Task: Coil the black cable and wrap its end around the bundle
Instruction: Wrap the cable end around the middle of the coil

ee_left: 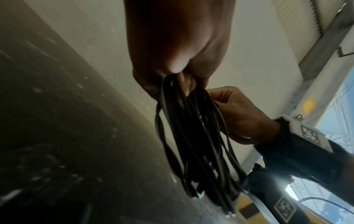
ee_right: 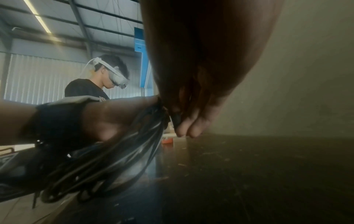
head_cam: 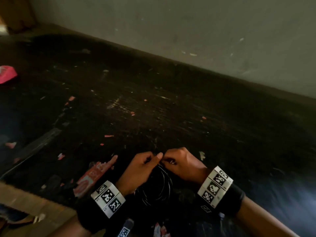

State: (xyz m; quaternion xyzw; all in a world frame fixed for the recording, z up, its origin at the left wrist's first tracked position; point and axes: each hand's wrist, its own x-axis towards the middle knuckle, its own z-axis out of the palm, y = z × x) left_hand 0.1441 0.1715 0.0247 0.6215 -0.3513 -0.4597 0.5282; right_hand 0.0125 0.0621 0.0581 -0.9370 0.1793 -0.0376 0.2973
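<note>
A black cable (head_cam: 159, 183) hangs in several loops below my two hands, near the front of the dark table (head_cam: 153, 108). My left hand (head_cam: 145, 165) grips the top of the coil (ee_left: 191, 136), fingers curled round the strands. My right hand (head_cam: 177, 161) meets it from the right and pinches a dark bit of the cable (ee_right: 176, 119) between thumb and fingertips (ee_right: 188, 128) at the top of the bundle. The loops (ee_right: 114, 159) dangle under the left hand (ee_right: 114, 116). The cable's end is hidden between the hands.
A red and white packet (head_cam: 92, 175) lies just left of my left hand. A pink box (head_cam: 6, 74) sits at the far left edge. Small pink scraps (head_cam: 108, 135) litter the table. A grey wall (head_cam: 205, 31) bounds the far side. Another person (ee_right: 95, 81) with a headset stands beyond.
</note>
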